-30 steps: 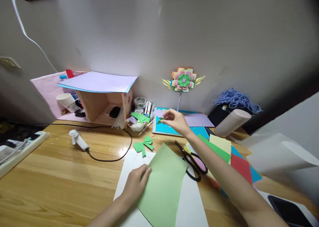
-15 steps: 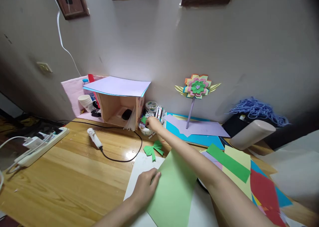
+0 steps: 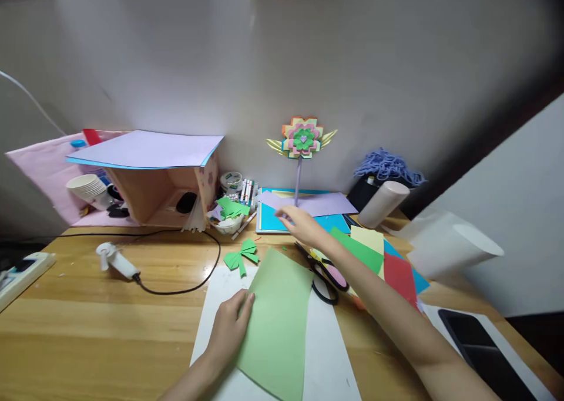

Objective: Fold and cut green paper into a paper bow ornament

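Note:
My left hand lies flat on the left edge of a light green paper sheet, which rests on a white sheet. My right hand reaches out over the front edge of a blue paper stack, fingers loosely stretched, nothing visible in them. Black-handled scissors lie just under my right forearm. A folded green paper bow sits left of the right hand. A small bowl of green scraps stands behind the bow.
A glue gun and its black cable lie at left. An open wooden box, paper cups, a paper flower and purple yarn line the wall. Coloured sheets, rolled white paper and a dark tablet sit at right.
My right hand carried a green scrap to the bowl, and has drawn back right to the blue paper stack without it. The left hand stayed on the green sheet. The camera has swung.

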Demonstrator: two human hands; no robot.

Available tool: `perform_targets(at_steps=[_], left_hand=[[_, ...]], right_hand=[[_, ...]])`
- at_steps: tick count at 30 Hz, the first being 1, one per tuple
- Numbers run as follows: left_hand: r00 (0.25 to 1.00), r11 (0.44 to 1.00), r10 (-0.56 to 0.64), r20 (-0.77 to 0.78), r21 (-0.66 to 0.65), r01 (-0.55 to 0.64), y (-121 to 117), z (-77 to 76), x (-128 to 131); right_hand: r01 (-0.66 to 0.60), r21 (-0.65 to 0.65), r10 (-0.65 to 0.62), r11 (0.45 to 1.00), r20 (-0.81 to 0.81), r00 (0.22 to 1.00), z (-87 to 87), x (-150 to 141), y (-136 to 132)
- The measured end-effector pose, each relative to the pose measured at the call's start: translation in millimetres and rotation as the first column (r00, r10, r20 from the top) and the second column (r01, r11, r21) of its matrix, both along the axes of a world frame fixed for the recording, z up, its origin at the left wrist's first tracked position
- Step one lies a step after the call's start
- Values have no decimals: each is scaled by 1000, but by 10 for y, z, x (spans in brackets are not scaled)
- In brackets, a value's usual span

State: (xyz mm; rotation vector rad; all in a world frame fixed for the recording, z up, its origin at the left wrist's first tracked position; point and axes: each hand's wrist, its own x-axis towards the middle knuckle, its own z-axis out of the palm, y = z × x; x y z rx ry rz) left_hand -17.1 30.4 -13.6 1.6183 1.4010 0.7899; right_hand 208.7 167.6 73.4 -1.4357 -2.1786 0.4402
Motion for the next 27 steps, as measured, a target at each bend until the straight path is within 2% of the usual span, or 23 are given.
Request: perform_targets(at_steps=[2,4,6,8,11,15,17,19,21,24,27], left_hand=[[999,999,31,25,-24,-31,-4,-10,14],[997,997,67,32,-32,-66,-6,-9,34],[995,995,93,41,-42,-92,-6,-1,57],[991,992,121,60,-45,-119,-3,10,81],[983,987,159,91,-52,-155,9,20,118],[980,986,159,121,-75,-151,42,33,216],[976,986,156,153,-76,-146,69,50,312],[972,989,132,196,-85,-117,107,75,438],[961,993,108,254,-82,-90,152,99,582],[949,998,60,308,-49,-47,216,117,787],[947,998,60,314,-49,-47,255,120,931]], right_hand=[[144,-66,-143,987,18,990,-154,446,-372],[225,-115,-224,968,24,974,-359,731,-723],[272,-142,-271,952,21,962,-567,829,-997],[301,-132,-302,944,18,953,-732,797,-1165],[334,-117,-336,935,4,942,-850,718,-1257],[370,-104,-376,923,-43,926,-818,874,-1289],[473,-69,-477,879,-71,876,-800,1060,-1309],[618,-14,-618,786,-37,785,-825,1268,-1325],[705,37,-706,708,12,708,-895,1454,-1332],[739,61,-741,671,84,666,-1022,1635,-1330],[739,50,-739,672,100,666,-1067,1677,-1321]])
